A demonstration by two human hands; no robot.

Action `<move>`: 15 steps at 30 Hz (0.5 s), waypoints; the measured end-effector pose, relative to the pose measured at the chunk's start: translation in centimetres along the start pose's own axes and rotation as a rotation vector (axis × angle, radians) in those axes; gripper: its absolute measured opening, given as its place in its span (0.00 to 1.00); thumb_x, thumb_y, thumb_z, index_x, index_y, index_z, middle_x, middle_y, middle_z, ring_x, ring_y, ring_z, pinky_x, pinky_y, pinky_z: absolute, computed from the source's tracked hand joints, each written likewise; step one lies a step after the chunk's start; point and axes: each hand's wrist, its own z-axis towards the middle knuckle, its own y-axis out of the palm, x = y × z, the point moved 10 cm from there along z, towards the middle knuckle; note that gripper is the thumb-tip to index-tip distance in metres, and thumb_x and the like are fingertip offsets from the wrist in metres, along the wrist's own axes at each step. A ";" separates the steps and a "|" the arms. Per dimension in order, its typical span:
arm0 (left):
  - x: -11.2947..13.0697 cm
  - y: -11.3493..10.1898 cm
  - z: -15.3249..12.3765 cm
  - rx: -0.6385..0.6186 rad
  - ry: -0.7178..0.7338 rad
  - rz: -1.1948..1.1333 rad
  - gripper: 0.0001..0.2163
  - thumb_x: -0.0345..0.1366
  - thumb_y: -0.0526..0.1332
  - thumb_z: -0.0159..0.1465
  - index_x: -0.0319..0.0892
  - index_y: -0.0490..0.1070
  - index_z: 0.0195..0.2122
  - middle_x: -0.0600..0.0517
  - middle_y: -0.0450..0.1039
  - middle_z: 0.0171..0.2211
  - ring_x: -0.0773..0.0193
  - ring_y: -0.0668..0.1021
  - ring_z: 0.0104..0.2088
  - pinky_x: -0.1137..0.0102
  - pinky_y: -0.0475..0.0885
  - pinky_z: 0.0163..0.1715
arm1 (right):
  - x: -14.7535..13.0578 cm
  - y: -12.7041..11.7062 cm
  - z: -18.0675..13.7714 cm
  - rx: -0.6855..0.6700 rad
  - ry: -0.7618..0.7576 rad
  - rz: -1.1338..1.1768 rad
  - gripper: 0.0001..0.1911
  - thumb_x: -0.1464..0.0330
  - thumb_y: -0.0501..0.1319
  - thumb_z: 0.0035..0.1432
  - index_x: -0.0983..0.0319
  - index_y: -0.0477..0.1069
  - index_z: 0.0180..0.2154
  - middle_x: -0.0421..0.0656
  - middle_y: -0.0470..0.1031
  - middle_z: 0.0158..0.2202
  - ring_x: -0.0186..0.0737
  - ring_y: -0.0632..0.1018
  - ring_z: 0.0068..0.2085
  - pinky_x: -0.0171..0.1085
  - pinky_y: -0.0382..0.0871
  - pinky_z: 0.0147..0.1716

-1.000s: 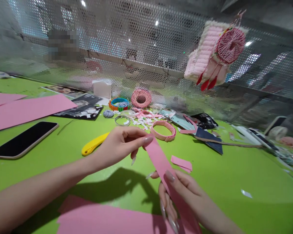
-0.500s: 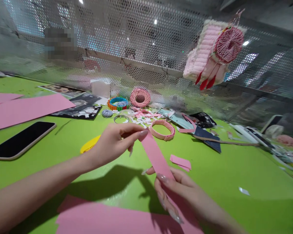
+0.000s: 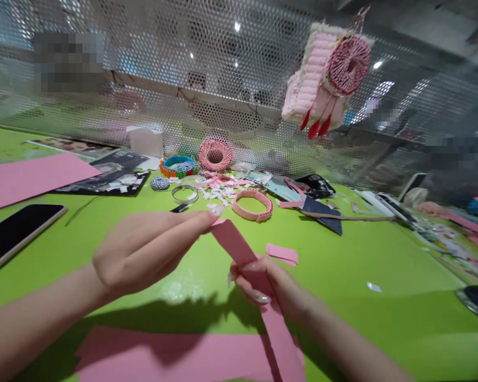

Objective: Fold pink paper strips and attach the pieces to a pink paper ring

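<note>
A long pink paper strip (image 3: 236, 243) slants between my hands above the table, its far end bent over. My left hand (image 3: 155, 249) has its fingers pressed together at that bent end; the thumb side is partly hidden. Lower down, my right hand (image 3: 273, 289) is closed round the strip, and the rest hangs toward the front. Beneath lies a large pink paper sheet (image 3: 175, 355). Just beyond my right hand is a small stack of pink paper pieces (image 3: 282, 253). A pink ring band (image 3: 252, 205) rests past the strip's far end.
At left lie a phone (image 3: 19, 233) and pink sheets (image 3: 35, 178). White and pink paper scraps (image 3: 227, 188), a tape roll (image 3: 184, 194) and a woven pink ring (image 3: 215, 155) sit at the back, before a perforated metal screen (image 3: 163, 101). A dark blue piece (image 3: 322, 216) lies right.
The strip's far end is now bent over. My right hand has slid up along the strip, and my left hand has turned to show its back. The view has shifted slightly right.
</note>
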 end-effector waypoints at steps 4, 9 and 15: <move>-0.1 -0.2 0.5 0.053 -0.037 -0.025 0.09 0.28 0.55 0.66 0.35 0.74 0.43 0.46 0.81 0.30 0.64 0.81 0.26 0.74 0.73 0.23 | -0.4 1.4 -1.1 -0.087 0.067 -0.340 0.14 0.61 0.63 0.57 0.65 0.69 0.40 0.35 0.67 0.25 0.26 0.67 0.23 0.27 0.62 0.23; -0.4 0.0 1.4 0.086 -0.105 -0.128 0.08 0.28 0.54 0.67 0.38 0.73 0.39 0.54 0.77 0.22 0.71 0.77 0.20 0.78 0.68 0.19 | -3.4 3.2 -1.2 -0.085 -0.029 -0.468 0.23 0.58 0.66 0.54 0.64 0.67 0.47 0.48 0.73 0.44 0.41 0.74 0.46 0.42 0.68 0.48; -1.7 0.7 1.3 0.049 -0.186 -0.206 0.08 0.29 0.54 0.67 0.44 0.73 0.39 0.58 0.76 0.20 0.73 0.76 0.19 0.79 0.68 0.21 | -4.0 4.4 0.9 -0.120 0.004 -0.300 0.19 0.54 0.57 0.61 0.65 0.68 0.39 0.40 0.73 0.26 0.31 0.76 0.26 0.34 0.71 0.31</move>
